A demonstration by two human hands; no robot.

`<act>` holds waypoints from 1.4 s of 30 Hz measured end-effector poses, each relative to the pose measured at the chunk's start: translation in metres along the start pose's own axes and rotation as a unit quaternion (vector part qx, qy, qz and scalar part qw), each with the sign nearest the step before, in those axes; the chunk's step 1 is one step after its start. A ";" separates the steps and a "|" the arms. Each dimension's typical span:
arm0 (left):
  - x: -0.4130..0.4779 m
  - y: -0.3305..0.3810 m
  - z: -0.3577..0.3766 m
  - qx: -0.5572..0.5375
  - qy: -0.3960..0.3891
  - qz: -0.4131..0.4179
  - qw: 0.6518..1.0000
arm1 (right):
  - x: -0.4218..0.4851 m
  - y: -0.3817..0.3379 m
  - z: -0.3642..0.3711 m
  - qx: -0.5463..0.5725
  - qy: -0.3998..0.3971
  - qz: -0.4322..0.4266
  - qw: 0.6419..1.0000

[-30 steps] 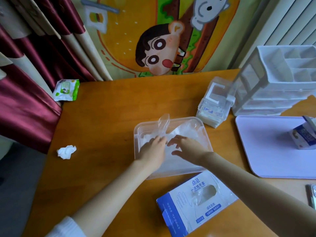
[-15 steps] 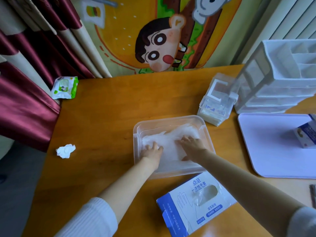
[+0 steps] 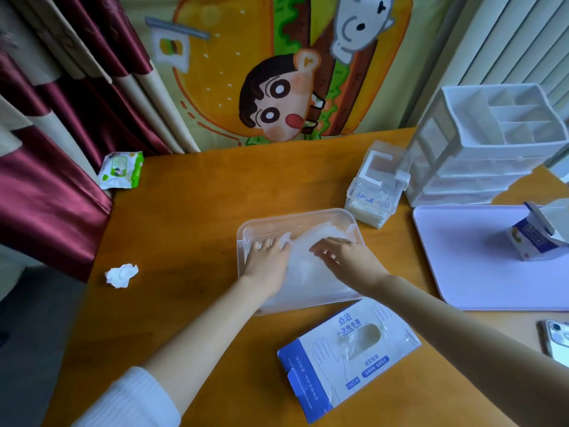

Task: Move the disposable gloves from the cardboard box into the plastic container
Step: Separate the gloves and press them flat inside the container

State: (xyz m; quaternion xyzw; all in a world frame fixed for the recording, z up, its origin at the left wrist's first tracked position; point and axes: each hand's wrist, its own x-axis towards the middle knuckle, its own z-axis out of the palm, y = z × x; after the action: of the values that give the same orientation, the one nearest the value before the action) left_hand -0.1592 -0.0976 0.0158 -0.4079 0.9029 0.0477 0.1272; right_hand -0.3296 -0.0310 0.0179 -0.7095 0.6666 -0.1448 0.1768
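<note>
A clear plastic container (image 3: 308,214) sits in the middle of the wooden table, holding a pile of thin translucent disposable gloves (image 3: 320,238). My left hand (image 3: 266,260) lies flat on the left part of the pile, fingers straight. My right hand (image 3: 348,260) hovers over or touches the right part, fingers spread and slightly bent. The blue-and-white cardboard glove box (image 3: 351,355) lies flat just in front of the container, its oval opening facing up.
A stack of small clear lidded boxes (image 3: 377,189) and a white drawer organiser (image 3: 486,149) stand at the back right. A lilac tray (image 3: 480,260) carries a small carton (image 3: 535,238). A phone (image 3: 557,340), a crumpled tissue (image 3: 121,274) and a wipes pack (image 3: 121,169) lie nearby.
Both hands pressed the gloves down into the container; a glove that stuck up a second ago now lies flat. My right hand has shifted slightly and its fingers have lifted.
</note>
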 end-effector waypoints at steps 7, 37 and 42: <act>-0.048 0.051 0.001 -0.167 0.226 0.152 0.948 | -0.079 0.009 0.011 0.069 0.006 -0.024 0.997; -0.094 0.093 0.067 -0.079 -0.182 0.109 0.974 | -0.099 -0.008 0.055 -0.125 -0.266 0.216 0.931; -0.093 0.093 0.067 -0.086 -0.191 0.102 0.972 | -0.093 -0.009 0.058 -0.122 -0.265 0.208 0.934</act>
State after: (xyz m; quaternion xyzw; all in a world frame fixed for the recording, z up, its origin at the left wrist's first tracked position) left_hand -0.1570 0.0438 -0.0251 -0.3061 0.8912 0.2149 0.2566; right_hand -0.3025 0.0659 -0.0273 -0.5837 0.7408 0.1710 0.2851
